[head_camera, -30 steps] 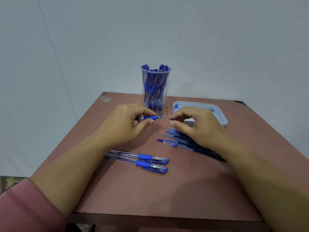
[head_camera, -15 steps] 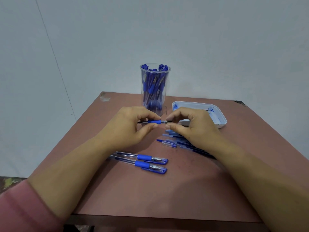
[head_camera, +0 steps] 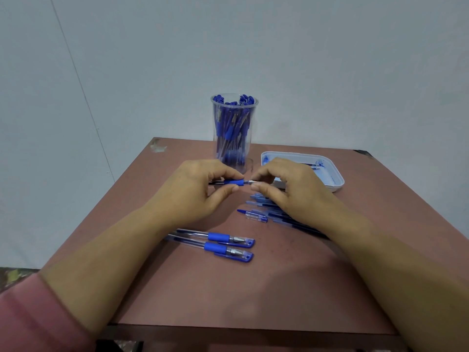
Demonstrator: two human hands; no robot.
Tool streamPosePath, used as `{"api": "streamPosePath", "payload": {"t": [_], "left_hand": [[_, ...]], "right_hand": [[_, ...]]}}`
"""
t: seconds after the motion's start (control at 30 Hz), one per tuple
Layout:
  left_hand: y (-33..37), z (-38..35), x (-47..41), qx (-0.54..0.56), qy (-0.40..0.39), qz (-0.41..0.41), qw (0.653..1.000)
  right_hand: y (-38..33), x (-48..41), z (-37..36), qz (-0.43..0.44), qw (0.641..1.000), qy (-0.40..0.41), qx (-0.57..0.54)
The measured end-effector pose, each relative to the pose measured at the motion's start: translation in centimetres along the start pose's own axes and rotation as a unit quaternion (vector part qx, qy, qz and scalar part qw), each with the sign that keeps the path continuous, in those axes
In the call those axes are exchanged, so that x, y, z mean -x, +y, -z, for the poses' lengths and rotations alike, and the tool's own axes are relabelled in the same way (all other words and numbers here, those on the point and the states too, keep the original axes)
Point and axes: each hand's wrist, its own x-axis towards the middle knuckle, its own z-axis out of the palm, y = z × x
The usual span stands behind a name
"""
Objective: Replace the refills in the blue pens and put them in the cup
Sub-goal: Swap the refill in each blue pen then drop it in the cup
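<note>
My left hand grips a blue pen by its rubber grip, held level above the table. My right hand pinches the metal tip end of that same pen. Behind the hands stands a clear plastic cup packed with several blue pens. Two capped blue pens lie side by side on the table below my left forearm. A loose pen cap and a bunch of refills lie under my right hand, partly hidden by it.
A white tray with blue ink stains sits at the back right of the brown table. A grey wall stands close behind. The table's front edge runs under my forearms.
My right hand has closed the gap to the left and now pinches the pen's tip. Both hands have dropped slightly lower in view.
</note>
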Motion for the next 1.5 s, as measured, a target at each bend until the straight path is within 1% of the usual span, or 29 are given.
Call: {"api": "streamPosePath", "payload": {"t": [0.17,0.23,0.3,0.4,0.5,0.63,0.8,0.87,0.93,1.07,1.17,1.27,1.4,1.43,1.5], "left_hand": [[-0.1,0.0,0.0,0.008,0.003,-0.004,1.0],[-0.1,-0.1,0.0,0.007,0.001,-0.003,1.0],[-0.1,-0.1,0.0,0.006,-0.003,0.0,1.0],[-0.1,-0.1,0.0,0.007,-0.005,-0.001,1.0],[0.0,-0.1,0.0,0.008,-0.007,0.002,1.0],[0.0,-0.1,0.0,0.006,-0.008,0.003,1.0],[0.0,-0.1,0.0,0.014,-0.004,0.003,1.0],[-0.1,-0.1,0.0,0.014,-0.001,0.003,1.0],[-0.1,-0.1,0.0,0.013,0.002,0.0,1.0],[0.0,-0.1,0.0,0.02,-0.001,0.005,1.0],[0.0,-0.1,0.0,0.026,-0.002,0.013,1.0],[-0.3,0.0,-0.1,0.029,-0.013,0.021,0.999],[-1.1,0.6,-0.3,0.0,-0.022,0.051,0.998],[-1.4,0.7,-0.3,-0.007,-0.018,0.058,0.998],[-1.7,0.9,-0.2,-0.013,-0.012,0.067,0.998]], "right_hand": [[0.2,0.1,0.2,0.005,1.0,0.0,-0.022],[0.2,0.1,0.1,0.022,1.0,0.0,-0.004],[0.3,0.0,0.0,0.021,1.0,-0.004,0.011],[0.3,0.1,0.1,0.005,1.0,-0.01,-0.007],[0.3,0.1,0.1,0.027,1.0,-0.003,0.002],[0.3,0.0,0.1,0.019,1.0,-0.009,0.006],[0.2,-0.1,0.0,0.041,0.999,0.001,0.012],[0.3,-0.1,-0.1,0.035,0.999,0.0,0.015],[0.3,0.0,0.0,0.022,1.0,-0.005,-0.004],[0.2,0.0,0.0,0.062,0.998,0.018,0.012],[0.0,-0.1,-0.3,0.055,0.998,0.018,0.024],[-0.1,-0.2,-0.5,0.033,0.999,0.001,0.019],[-0.2,0.1,0.2,-0.055,0.997,-0.052,0.032],[-0.1,0.3,0.3,-0.053,0.995,-0.061,0.054],[-0.1,0.8,0.6,-0.018,0.991,-0.087,0.1]]}}
